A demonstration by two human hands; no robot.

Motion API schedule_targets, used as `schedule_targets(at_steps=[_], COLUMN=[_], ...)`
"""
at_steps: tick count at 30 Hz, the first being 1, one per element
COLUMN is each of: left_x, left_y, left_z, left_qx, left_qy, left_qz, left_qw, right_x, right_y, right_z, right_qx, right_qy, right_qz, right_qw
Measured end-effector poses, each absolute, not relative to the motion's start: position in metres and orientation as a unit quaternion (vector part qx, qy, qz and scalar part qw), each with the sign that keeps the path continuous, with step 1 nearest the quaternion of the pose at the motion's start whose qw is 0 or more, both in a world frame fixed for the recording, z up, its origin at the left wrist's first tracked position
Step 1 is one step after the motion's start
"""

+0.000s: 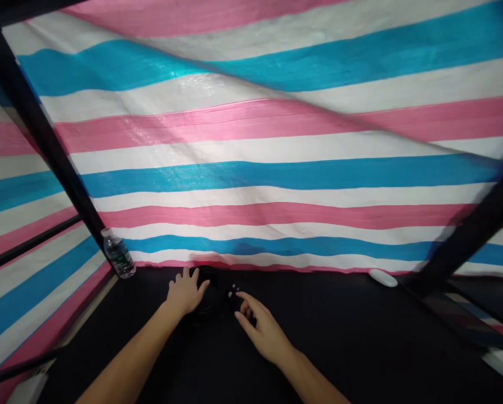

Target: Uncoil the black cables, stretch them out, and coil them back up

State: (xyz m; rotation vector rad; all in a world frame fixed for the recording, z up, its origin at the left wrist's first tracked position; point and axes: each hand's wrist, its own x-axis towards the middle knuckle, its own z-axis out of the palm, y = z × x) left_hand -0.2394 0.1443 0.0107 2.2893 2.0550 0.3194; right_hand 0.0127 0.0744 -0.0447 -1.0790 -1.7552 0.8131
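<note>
A coiled black cable (211, 303) lies on the black tabletop (217, 359), hard to make out against it. My left hand (185, 292) rests at the coil's left side with its fingers spread. At the coil's right side is a black plug (233, 292) with pale metal prongs. Close beside the plug is my right hand (259, 325), its index finger reaching toward it and thumb held apart, the other fingers curled. I cannot tell whether the index fingertip touches the plug.
A clear water bottle (119, 255) with a green label stands at the back left corner. Toward the back right lies a white rounded object (383, 278). Black frame posts (53, 146) and a striped plastic sheet (276, 174) enclose the table.
</note>
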Motion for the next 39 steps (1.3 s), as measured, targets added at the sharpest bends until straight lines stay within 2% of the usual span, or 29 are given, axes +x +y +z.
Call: schedule_targets(at_steps=[7, 13, 22, 27, 34, 39], left_x=[-0.256, -0.287, -0.318, -0.314, -0.299, -0.287], left_y=[0.147, 0.148, 0.136, 0.135, 0.137, 0.133], left_z=[0.013, 0.011, -0.028, -0.034, -0.035, -0.033], left_qx=[0.749, 0.682, 0.53, 0.517, 0.57, 0.607], left_qy=[0.631, 0.638, 0.633, 0.62, 0.607, 0.591], left_qz=[0.194, 0.335, 0.503, 0.509, 0.444, 0.405], left_qw=[0.052, 0.122, 0.254, 0.299, 0.331, 0.342], right_x=[0.012, 0.013, 0.024, 0.025, 0.014, -0.005], right_y=[0.077, 0.079, 0.096, 0.096, 0.081, 0.066], right_z=[-0.047, -0.042, -0.053, -0.055, -0.048, -0.054], right_qx=[-0.442, -0.456, -0.517, -0.523, -0.53, -0.538], right_qy=[-0.695, -0.644, -0.52, -0.516, -0.579, -0.608], right_qz=[0.323, 0.328, 0.314, 0.334, 0.375, 0.353], right_qw=[0.466, 0.519, 0.603, 0.591, 0.493, 0.465])
